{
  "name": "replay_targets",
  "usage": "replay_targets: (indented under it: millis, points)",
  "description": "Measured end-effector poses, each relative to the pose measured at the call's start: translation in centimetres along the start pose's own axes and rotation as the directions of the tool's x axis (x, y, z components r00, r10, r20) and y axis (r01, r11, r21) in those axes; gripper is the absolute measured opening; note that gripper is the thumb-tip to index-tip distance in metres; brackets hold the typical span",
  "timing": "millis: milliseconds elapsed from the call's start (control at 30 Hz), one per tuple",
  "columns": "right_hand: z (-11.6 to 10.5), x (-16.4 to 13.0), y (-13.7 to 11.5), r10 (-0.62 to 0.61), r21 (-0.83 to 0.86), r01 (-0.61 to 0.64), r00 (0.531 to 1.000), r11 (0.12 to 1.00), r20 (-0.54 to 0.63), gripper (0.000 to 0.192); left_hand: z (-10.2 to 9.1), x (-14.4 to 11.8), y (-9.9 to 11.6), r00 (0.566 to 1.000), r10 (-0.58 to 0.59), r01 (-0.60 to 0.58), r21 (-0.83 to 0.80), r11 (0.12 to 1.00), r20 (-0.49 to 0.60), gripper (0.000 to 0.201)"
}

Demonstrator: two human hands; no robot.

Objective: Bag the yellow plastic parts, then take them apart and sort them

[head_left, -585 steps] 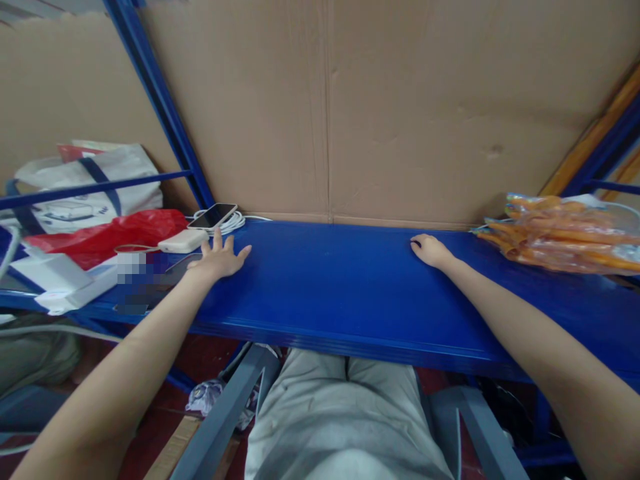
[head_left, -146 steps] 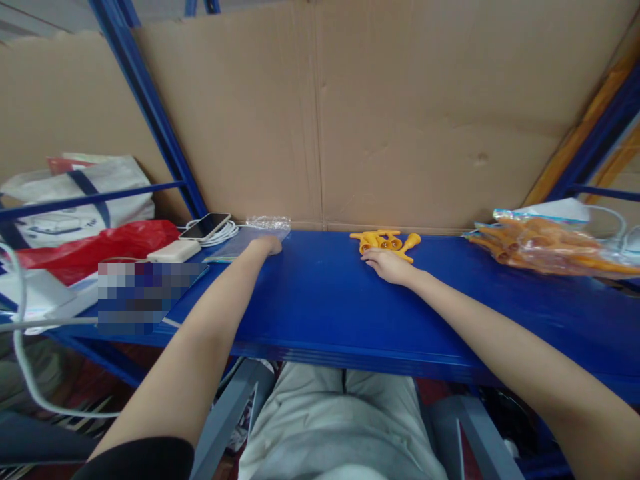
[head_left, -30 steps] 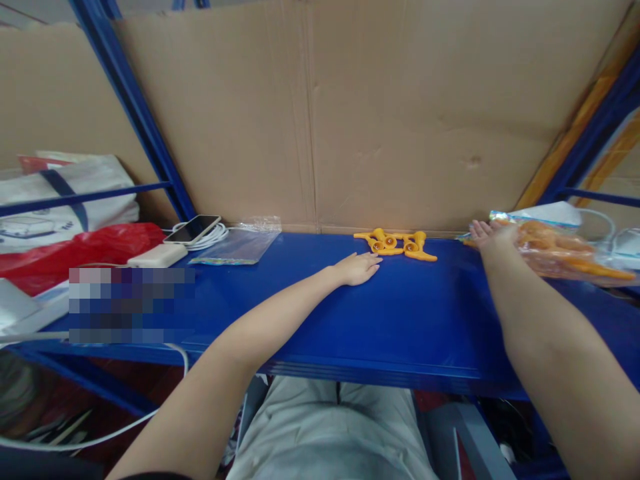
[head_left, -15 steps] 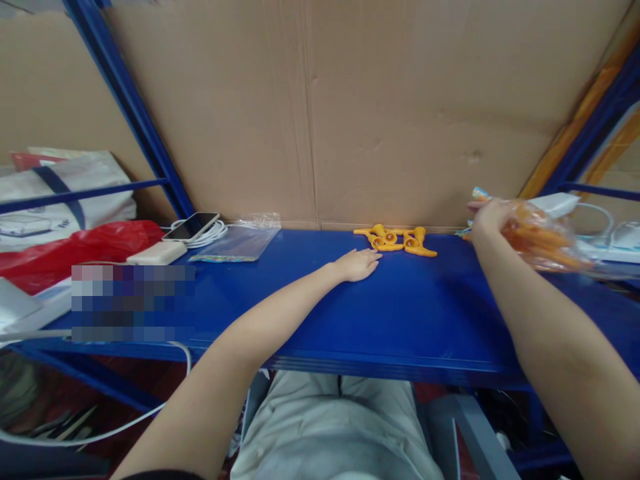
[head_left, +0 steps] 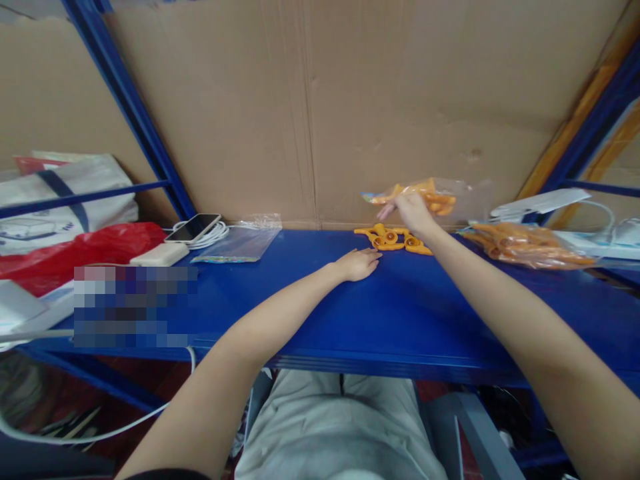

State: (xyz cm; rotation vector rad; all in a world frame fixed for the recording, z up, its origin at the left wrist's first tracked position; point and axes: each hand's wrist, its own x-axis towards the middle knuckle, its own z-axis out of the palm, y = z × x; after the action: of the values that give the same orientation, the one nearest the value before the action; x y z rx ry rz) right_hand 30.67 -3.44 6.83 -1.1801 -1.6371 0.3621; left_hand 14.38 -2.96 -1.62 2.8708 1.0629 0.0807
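I've the right hand (head_left: 413, 210) clamped on a bag (head_left: 450, 187) of orange parts (head_left: 443, 205), left hand (head_left: 357, 265) flat, unclenched; far right, another bag (head_left: 530, 245) holds more

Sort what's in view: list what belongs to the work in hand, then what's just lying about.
Apparently in the work:
held bag of orange pieces, in the right hand
loose orange pieces, by the left hand
other bag of orange pieces, likely
flat clear bag, likely

Apparently just lying about:
phone
white cable
red bag
tote bag
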Motion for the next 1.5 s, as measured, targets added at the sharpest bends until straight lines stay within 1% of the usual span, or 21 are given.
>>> replay_targets:
  millis: [33, 100, 167, 267, 367, 500, 567, 667, 733, 833, 900, 933, 967, 1000, 1067, 1133, 1167, 1233, 1300, 1400, 1500]
  points:
    - [0.7, -0.2, -0.5, -0.018, 0.064, 0.011, 0.995, 0.998, 0.099, 0.050, 0.1, 0.0, 0.0, 1.000, -0.002, 0.002, -0.001, 1.000, -0.003, 0.055]
    - [1.8, -0.6, -1.1, -0.026, 0.176, -0.016, 0.971, 0.984, 0.237, 0.052, 0.2, 0.1, -0.2, 1.000, -0.001, 0.001, -0.003, 1.000, -0.012, 0.054]
    - [2.5, -0.9, -1.1, 0.009, 0.242, -0.089, 0.949, 0.966, 0.314, 0.051, 0.4, 0.2, -0.3, 0.999, 0.012, -0.012, -0.006, 1.000, -0.036, 0.054]
    - [2.9, -1.4, -0.2, 0.106, 0.266, -0.215, 0.922, 0.940, 0.372, 0.048, 0.6, 0.4, -0.6, 0.995, 0.050, -0.050, -0.008, 0.999, -0.090, 0.052]
    - [2.5, -1.8, 1.1, 0.221, 0.283, -0.325, 0.913, 0.902, 0.343, 0.043, 0.7, 0.5, -0.8, 0.991, 0.071, -0.073, -0.009, 0.997, -0.116, 0.051]
    - [1.7, -1.8, 2.3, 0.389, 0.383, -0.435, 0.900, 0.815, 0.196, 0.035, 0.6, 0.4, -0.7, 0.985, 0.059, -0.062, -0.013, 0.998, -0.163, 0.048]
    - [1.5, -1.7, 2.4, 0.458, 0.449, -0.473, 0.876, 0.758, 0.150, 0.033, 0.6, 0.3, -0.9, 0.979, 0.014, -0.023, -0.040, 0.999, -0.203, 0.046]
    - [1.5, -1.5, 2.4, 0.511, 0.535, -0.485, 0.853, 0.692, 0.112, 0.031, 0.3, 0.4, -1.9, 0.957, -0.111, 0.074, -0.145, 0.987, -0.266, 0.041]
    - [1.3, -1.4, 2.5, 0.514, 0.564, -0.479, 0.851, 0.673, 0.109, 0.030, 0.0, 0.5, -3.0, 0.925, -0.228, 0.154, -0.249, 0.956, -0.304, 0.035]
    - [0.9, -1.0, 3.0, 0.519, 0.561, -0.485, 0.848, 0.671, 0.111, 0.036, -0.4, 0.5, -5.1, 0.827, -0.443, 0.275, -0.440, 0.855, -0.345, 0.030]
    - [0.5, -0.9, 3.5, 0.534, 0.548, -0.496, 0.839, 0.673, 0.104, 0.042, -0.6, 0.5, -6.4, 0.754, -0.513, 0.230, -0.567, 0.791, -0.410, 0.038]
    - [0.4, -0.8, 3.8, 0.540, 0.542, -0.502, 0.835, 0.674, 0.102, 0.044, -0.5, 0.5, -6.9, 0.734, -0.524, 0.175, -0.625, 0.761, -0.432, 0.047]
    - [0.3, -0.8, 4.1, 0.545, 0.534, -0.510, 0.832, 0.674, 0.105, 0.045, -0.5, 0.4, -7.3, 0.735, -0.514, 0.113, -0.668, 0.736, -0.442, 0.054]
    - [0.2, -0.8, 4.3, 0.550, 0.524, -0.519, 0.828, 0.675, 0.110, 0.045, -0.4, 0.5, -7.5, 0.753, -0.492, 0.062, -0.696, 0.715, -0.438, 0.055]
    - [0.1, -0.8, 4.6, 0.556, 0.503, -0.534, 0.822, 0.680, 0.123, 0.045, -0.3, 0.5, -7.8, 0.799, -0.452, 0.029, -0.726, 0.687, -0.396, 0.041]
    - [0.0, -0.8, 4.8, 0.565, 0.482, -0.549, 0.815, 0.683, 0.126, 0.045, -0.2, 0.7, -7.7, 0.816, -0.449, 0.039, -0.740, 0.672, -0.365, 0.025]
    - [0.0, -0.8, 4.8, 0.572, 0.472, -0.556, 0.811, 0.684, 0.127, 0.045, -0.3, 0.7, -7.6, 0.809, -0.455, 0.029, -0.748, 0.663, -0.372, 0.022]
    - [-0.1, -0.8, 4.9, 0.580, 0.447, -0.573, 0.803, 0.687, 0.137, 0.046, -0.6, 0.8, -7.3, 0.791, -0.446, -0.041, -0.764, 0.644, -0.418, 0.023]
    - [-0.2, -0.9, 5.0, 0.577, 0.419, -0.582, 0.802, 0.696, 0.154, 0.046, -1.0, 0.7, -6.8, 0.795, -0.418, -0.103, -0.776, 0.622, -0.440, 0.024]
    - [-0.1, -0.9, 4.9, 0.565, 0.392, -0.584, 0.806, 0.711, 0.176, 0.041, -1.7, 0.4, -6.0, 0.807, -0.429, -0.099, -0.809, 0.580, -0.406, 0.017]
    - [0.0, -1.2, 4.3, 0.566, 0.384, -0.592, 0.802, 0.709, 0.193, 0.039, -2.4, 0.2, -5.4, 0.770, -0.495, -0.079, -0.830, 0.552, -0.403, 0.017]
